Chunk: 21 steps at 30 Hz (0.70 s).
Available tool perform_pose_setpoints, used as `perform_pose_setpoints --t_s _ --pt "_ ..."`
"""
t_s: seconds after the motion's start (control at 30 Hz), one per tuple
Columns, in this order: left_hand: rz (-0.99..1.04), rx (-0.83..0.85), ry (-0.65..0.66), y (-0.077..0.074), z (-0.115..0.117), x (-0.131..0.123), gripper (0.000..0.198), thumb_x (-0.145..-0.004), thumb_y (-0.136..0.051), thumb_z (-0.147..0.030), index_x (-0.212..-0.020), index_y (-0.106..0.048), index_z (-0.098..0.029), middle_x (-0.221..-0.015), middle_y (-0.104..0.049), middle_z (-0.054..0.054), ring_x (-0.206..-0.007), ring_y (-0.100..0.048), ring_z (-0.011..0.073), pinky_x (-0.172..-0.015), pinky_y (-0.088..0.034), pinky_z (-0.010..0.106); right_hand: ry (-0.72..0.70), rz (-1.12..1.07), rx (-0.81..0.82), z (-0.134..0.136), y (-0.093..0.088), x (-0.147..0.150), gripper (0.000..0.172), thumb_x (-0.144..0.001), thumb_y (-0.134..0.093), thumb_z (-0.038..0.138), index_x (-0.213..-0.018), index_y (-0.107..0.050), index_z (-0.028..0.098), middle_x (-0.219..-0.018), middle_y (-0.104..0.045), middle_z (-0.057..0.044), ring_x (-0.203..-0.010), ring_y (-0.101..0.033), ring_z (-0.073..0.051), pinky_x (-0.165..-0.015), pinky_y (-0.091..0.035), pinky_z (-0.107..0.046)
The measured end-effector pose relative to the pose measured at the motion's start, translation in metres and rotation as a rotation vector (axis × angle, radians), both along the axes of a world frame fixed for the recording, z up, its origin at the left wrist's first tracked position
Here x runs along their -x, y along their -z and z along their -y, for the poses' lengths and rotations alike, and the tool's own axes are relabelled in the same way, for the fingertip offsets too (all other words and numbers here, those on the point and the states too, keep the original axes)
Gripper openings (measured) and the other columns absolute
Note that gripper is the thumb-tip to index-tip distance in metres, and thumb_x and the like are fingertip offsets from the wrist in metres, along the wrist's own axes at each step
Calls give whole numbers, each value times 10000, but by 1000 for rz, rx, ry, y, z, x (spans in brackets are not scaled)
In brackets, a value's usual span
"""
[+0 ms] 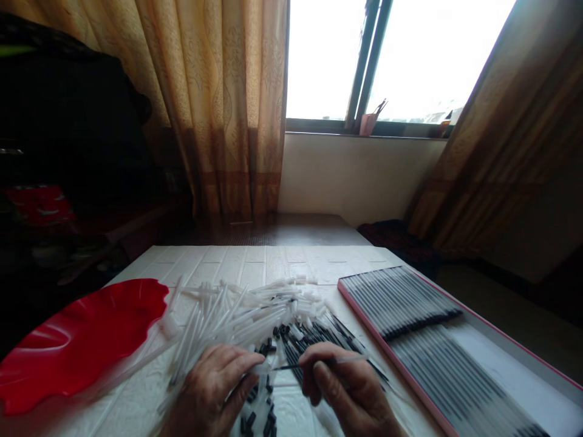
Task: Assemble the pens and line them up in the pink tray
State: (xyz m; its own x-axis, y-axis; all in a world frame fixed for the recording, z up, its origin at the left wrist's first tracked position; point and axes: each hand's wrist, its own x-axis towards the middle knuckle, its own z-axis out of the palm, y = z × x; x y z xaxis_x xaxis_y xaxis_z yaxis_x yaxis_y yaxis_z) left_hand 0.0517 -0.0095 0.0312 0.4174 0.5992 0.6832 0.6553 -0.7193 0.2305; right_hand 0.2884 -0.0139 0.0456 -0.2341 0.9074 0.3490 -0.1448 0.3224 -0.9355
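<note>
My left hand pinches a small translucent white plastic piece between thumb and fingertips. My right hand is closed on a thin pen refill, its dark end pointing left at the white piece; whether they touch I cannot tell. The refill's pale end sticks out past my right fingers. Just beyond my hands lie a pile of translucent white pen tubes and a bundle of dark refills. Small black plugs are scattered between my hands.
A red wavy-edged plate sits at the left of the white brick-patterned table cover. On the right, a pink-edged box holds rows of pens. A window and curtains stand behind.
</note>
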Motion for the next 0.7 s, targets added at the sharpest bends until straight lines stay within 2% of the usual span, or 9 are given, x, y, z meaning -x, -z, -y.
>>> perform_pose_setpoints --t_s 0.2,0.33,0.43,0.5,0.6,0.7 --pt "1 40 54 -1 2 -2 189 -979 -537 -211 -1123 -653 -249 -886 -745 13 -786 -710 174 -749 -540 254 -63 149 -235 -9 2 2 238 -1000 -541 330 -1011 -734 190 -692 -689 -29 -566 -614 -115 -551 -510 -206" --pt "0 29 102 -2 4 -3 230 -962 -545 -179 -1162 -636 -248 -868 -757 19 -767 -717 183 -777 -540 280 -57 263 -332 -13 3 10 237 -958 -576 306 -1044 -766 192 -745 -721 -51 -643 -649 -147 -636 -537 -254" --pt "10 12 108 -4 6 -5 241 -958 -540 -163 -1170 -627 -240 -866 -762 24 -775 -721 190 -787 -548 282 -100 313 -228 -13 5 13 343 -893 -647 317 -1208 -703 192 -857 -747 -61 -706 -663 -163 -682 -551 -282" --pt "29 12 89 -4 6 -4 212 -966 -526 -176 -1140 -631 -236 -852 -756 24 -761 -719 188 -764 -554 271 -76 294 -98 -14 6 8 426 -872 -679 346 -1269 -654 193 -840 -731 -40 -672 -645 -152 -637 -545 -263" --pt "96 -2 32 3 3 0 179 -997 -503 -221 -1129 -622 -242 -861 -755 26 -775 -722 180 -789 -553 256 94 207 3 -20 11 -5 329 -902 -658 422 -1145 -702 204 -820 -719 -36 -666 -648 -155 -588 -533 -241" --pt "196 -8 -13 15 3 4 211 -1027 -475 -277 -1194 -601 -251 -898 -764 33 -826 -731 174 -846 -551 244 248 212 -32 -28 17 -14 262 -908 -648 434 -1005 -736 207 -883 -746 -65 -766 -693 -198 -655 -560 -268"
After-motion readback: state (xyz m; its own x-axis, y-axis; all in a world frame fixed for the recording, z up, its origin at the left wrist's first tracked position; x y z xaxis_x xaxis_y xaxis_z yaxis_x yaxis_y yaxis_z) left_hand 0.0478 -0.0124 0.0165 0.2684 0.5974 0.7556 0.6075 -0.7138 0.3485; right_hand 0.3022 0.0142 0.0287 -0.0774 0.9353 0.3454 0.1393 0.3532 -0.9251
